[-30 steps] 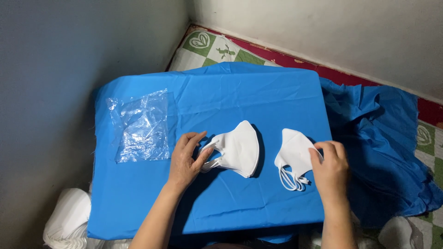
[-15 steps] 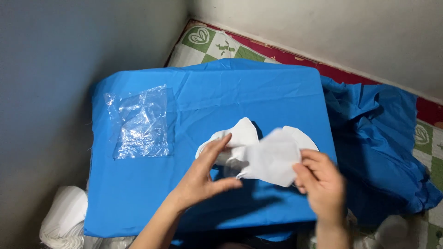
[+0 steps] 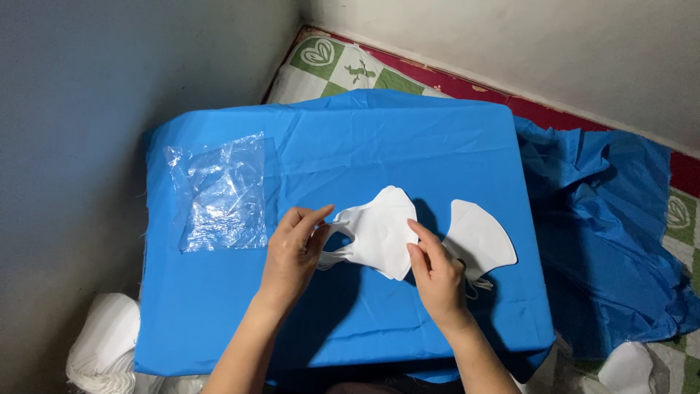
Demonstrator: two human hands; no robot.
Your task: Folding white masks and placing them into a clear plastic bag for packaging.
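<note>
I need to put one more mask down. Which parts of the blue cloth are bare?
The far strip of the blue cloth beyond the masks is bare, and the near-left corner below the clear plastic bag. The middle is crowded: both hands hold one white mask, a second mask beside.

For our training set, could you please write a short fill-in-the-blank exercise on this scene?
1. Both hands hold one white ____ above the blue cloth.
2. A second white mask lies to the ____ of the held one.
3. A clear ____ bag lies flat beyond the left hand.

Missing words: mask; right; plastic
</note>
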